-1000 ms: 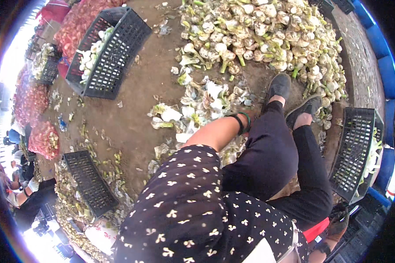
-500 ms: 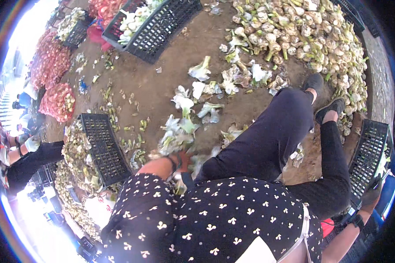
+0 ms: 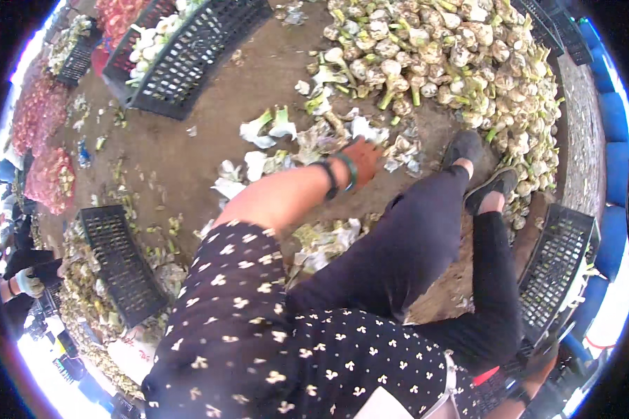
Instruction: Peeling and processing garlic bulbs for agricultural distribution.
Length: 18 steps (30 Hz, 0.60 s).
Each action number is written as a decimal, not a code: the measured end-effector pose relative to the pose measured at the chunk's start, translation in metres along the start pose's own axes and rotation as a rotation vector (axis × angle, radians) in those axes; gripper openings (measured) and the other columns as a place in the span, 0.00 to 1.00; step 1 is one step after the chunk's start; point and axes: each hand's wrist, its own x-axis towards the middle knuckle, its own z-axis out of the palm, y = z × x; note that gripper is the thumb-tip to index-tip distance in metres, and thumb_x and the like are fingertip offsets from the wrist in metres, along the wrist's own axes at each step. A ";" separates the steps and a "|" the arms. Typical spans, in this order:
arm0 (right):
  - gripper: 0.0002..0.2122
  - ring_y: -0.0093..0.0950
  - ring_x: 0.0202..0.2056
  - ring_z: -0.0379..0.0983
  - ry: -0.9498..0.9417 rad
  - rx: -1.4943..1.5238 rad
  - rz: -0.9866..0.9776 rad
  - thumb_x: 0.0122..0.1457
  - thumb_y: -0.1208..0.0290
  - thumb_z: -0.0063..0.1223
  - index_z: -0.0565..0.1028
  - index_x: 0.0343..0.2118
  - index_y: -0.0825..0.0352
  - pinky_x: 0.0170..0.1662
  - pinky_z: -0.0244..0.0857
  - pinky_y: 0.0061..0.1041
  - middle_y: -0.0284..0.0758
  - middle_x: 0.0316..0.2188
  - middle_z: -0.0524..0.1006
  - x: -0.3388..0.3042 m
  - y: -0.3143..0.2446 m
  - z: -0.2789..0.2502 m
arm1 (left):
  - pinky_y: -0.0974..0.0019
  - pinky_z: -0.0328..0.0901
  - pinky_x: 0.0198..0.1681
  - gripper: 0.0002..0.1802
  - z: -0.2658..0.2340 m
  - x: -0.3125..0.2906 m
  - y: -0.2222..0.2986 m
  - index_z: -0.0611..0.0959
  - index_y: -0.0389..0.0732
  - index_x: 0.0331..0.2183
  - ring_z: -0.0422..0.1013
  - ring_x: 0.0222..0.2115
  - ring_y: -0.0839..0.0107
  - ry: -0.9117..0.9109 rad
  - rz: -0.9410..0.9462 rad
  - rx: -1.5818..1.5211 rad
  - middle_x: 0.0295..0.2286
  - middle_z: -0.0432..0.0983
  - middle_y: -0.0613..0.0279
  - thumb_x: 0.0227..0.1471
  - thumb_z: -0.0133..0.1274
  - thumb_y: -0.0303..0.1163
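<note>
My left hand [image 3: 362, 162] reaches out over the ground, with a dark band and a green band at its wrist. Its fingers look slightly apart, and nothing shows in them. Beside it lie pale garlic skins and leaf scraps [image 3: 314, 143]. Beyond the hand is a large heap of garlic bulbs [image 3: 426, 49] with short green stems. Low at the right, my right hand [image 3: 540, 357] is down beside a black plastic crate [image 3: 555, 262]. Its fingers are dark and blurred, so what they hold, if anything, cannot be made out.
A black crate [image 3: 189, 63] with white, trimmed garlic stands at the upper left, near red mesh sacks [image 3: 50, 178]. Another black crate [image 3: 122, 265] sits tipped at the left beside more garlic. A co-worker's gloved hand [image 3: 29, 283] shows at the left edge.
My left hand has moved from the scraps by my leg forward and right, toward the garlic heap. My right hand has come lower and nearer. The whole view has shifted.
</note>
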 end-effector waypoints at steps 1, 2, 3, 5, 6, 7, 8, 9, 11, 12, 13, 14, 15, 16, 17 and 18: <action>0.14 0.26 0.34 0.67 -0.014 0.047 0.142 0.58 0.73 0.40 0.67 0.45 0.73 0.40 0.63 0.24 0.37 0.32 0.71 -0.020 0.019 -0.017 | 0.46 0.53 0.48 0.18 -0.021 0.036 -0.001 0.78 0.50 0.38 0.55 0.52 0.58 -0.071 0.034 0.059 0.50 0.61 0.56 0.40 0.50 0.40; 0.14 0.26 0.33 0.67 0.057 -0.164 -0.009 0.57 0.73 0.41 0.67 0.45 0.73 0.41 0.63 0.26 0.37 0.31 0.71 -0.024 0.049 -0.009 | 0.42 0.48 0.51 0.22 -0.026 0.057 -0.009 0.77 0.52 0.42 0.51 0.54 0.59 -0.166 0.030 0.121 0.52 0.57 0.58 0.40 0.50 0.42; 0.14 0.27 0.33 0.67 0.066 -0.248 -0.042 0.57 0.73 0.41 0.67 0.45 0.73 0.41 0.62 0.27 0.36 0.30 0.71 -0.029 0.069 -0.017 | 0.40 0.46 0.52 0.26 -0.020 0.079 -0.018 0.73 0.55 0.46 0.50 0.55 0.58 -0.256 0.010 0.113 0.53 0.55 0.57 0.40 0.51 0.42; 0.14 0.28 0.33 0.67 0.004 -0.271 0.000 0.57 0.71 0.41 0.67 0.45 0.73 0.41 0.62 0.29 0.36 0.30 0.72 -0.036 0.105 -0.030 | 0.38 0.42 0.54 0.38 -0.018 0.087 -0.043 0.63 0.62 0.53 0.45 0.57 0.56 -0.484 -0.077 0.031 0.55 0.51 0.57 0.36 0.54 0.43; 0.14 0.29 0.33 0.67 -0.060 -0.199 0.076 0.58 0.71 0.40 0.67 0.45 0.73 0.41 0.62 0.29 0.35 0.30 0.72 -0.039 0.128 -0.033 | 0.35 0.42 0.53 0.40 -0.019 0.064 -0.063 0.59 0.66 0.54 0.47 0.56 0.54 -0.446 -0.084 0.059 0.56 0.50 0.58 0.36 0.54 0.44; 0.14 0.29 0.32 0.67 -0.081 0.166 0.300 0.57 0.70 0.40 0.67 0.44 0.73 0.40 0.62 0.30 0.35 0.30 0.72 -0.036 0.170 -0.038 | 0.33 0.42 0.52 0.40 -0.016 0.045 -0.078 0.60 0.66 0.54 0.48 0.56 0.53 -0.343 -0.123 0.005 0.56 0.49 0.57 0.36 0.55 0.46; 0.14 0.29 0.32 0.66 0.004 0.643 0.537 0.57 0.69 0.39 0.68 0.43 0.73 0.39 0.62 0.30 0.35 0.30 0.72 -0.026 0.213 -0.042 | 0.33 0.43 0.51 0.40 -0.003 0.020 -0.093 0.60 0.66 0.54 0.48 0.56 0.52 -0.328 -0.236 -0.111 0.56 0.49 0.57 0.37 0.55 0.48; 0.14 0.29 0.31 0.66 0.208 0.992 0.769 0.57 0.68 0.39 0.68 0.42 0.73 0.37 0.62 0.30 0.35 0.29 0.72 -0.044 0.261 -0.062 | 0.33 0.43 0.51 0.39 -0.028 0.001 -0.096 0.60 0.66 0.54 0.47 0.56 0.52 -0.278 -0.283 -0.147 0.57 0.48 0.58 0.38 0.54 0.50; 0.14 0.29 0.29 0.65 0.008 0.252 0.469 0.58 0.68 0.37 0.68 0.41 0.73 0.36 0.61 0.30 0.36 0.28 0.71 -0.022 0.238 -0.041 | 0.32 0.46 0.50 0.37 0.023 -0.061 -0.111 0.60 0.67 0.54 0.46 0.56 0.50 -0.244 -0.419 -0.140 0.57 0.46 0.56 0.40 0.52 0.53; 0.14 0.29 0.28 0.64 -0.077 -0.106 0.296 0.58 0.67 0.35 0.68 0.40 0.73 0.35 0.60 0.30 0.37 0.27 0.71 -0.011 0.216 -0.029 | 0.35 0.49 0.49 0.39 0.042 -0.097 -0.101 0.59 0.67 0.54 0.47 0.55 0.49 -0.240 -0.459 -0.167 0.56 0.47 0.55 0.38 0.53 0.52; 0.13 0.28 0.28 0.64 -0.045 0.078 0.307 0.57 0.69 0.36 0.68 0.40 0.73 0.35 0.60 0.30 0.37 0.27 0.71 -0.002 0.194 -0.012 | 0.38 0.48 0.51 0.38 0.047 -0.134 -0.085 0.57 0.67 0.55 0.44 0.57 0.51 -0.435 -0.509 -0.175 0.58 0.42 0.58 0.40 0.50 0.55; 0.13 0.28 0.28 0.63 -0.010 0.261 0.316 0.57 0.71 0.36 0.68 0.40 0.73 0.35 0.60 0.29 0.36 0.26 0.70 0.008 0.169 0.004 | 0.40 0.52 0.49 0.39 0.059 -0.172 -0.059 0.57 0.67 0.55 0.47 0.56 0.51 -0.602 -0.515 -0.157 0.57 0.45 0.56 0.39 0.52 0.51; 0.12 0.27 0.30 0.64 0.003 0.306 0.320 0.56 0.74 0.36 0.67 0.42 0.73 0.35 0.60 0.28 0.37 0.27 0.71 0.016 0.149 0.012 | 0.42 0.52 0.50 0.38 0.064 -0.208 -0.031 0.59 0.68 0.54 0.48 0.55 0.51 -0.688 -0.468 -0.203 0.56 0.47 0.57 0.39 0.51 0.49; 0.13 0.27 0.31 0.65 -0.022 0.358 0.292 0.56 0.77 0.37 0.67 0.43 0.73 0.36 0.60 0.27 0.37 0.29 0.71 0.043 0.128 0.032 | 0.44 0.54 0.49 0.38 0.081 -0.260 0.004 0.60 0.65 0.54 0.49 0.55 0.53 -0.776 -0.372 -0.236 0.54 0.51 0.56 0.39 0.52 0.47; 0.14 0.27 0.34 0.66 -0.073 0.382 0.254 0.54 0.80 0.37 0.65 0.45 0.73 0.38 0.61 0.25 0.38 0.32 0.72 0.065 0.109 0.051 | 0.46 0.56 0.48 0.38 0.100 -0.311 0.041 0.61 0.62 0.54 0.51 0.54 0.54 -0.851 -0.216 -0.235 0.52 0.55 0.55 0.38 0.53 0.45; 0.16 0.26 0.37 0.68 -0.109 0.389 0.229 0.53 0.83 0.37 0.63 0.47 0.73 0.40 0.62 0.23 0.39 0.36 0.72 0.079 0.086 0.056 | 0.48 0.59 0.47 0.38 0.119 -0.350 0.073 0.62 0.59 0.53 0.52 0.54 0.55 -0.899 -0.026 -0.239 0.51 0.58 0.54 0.37 0.54 0.42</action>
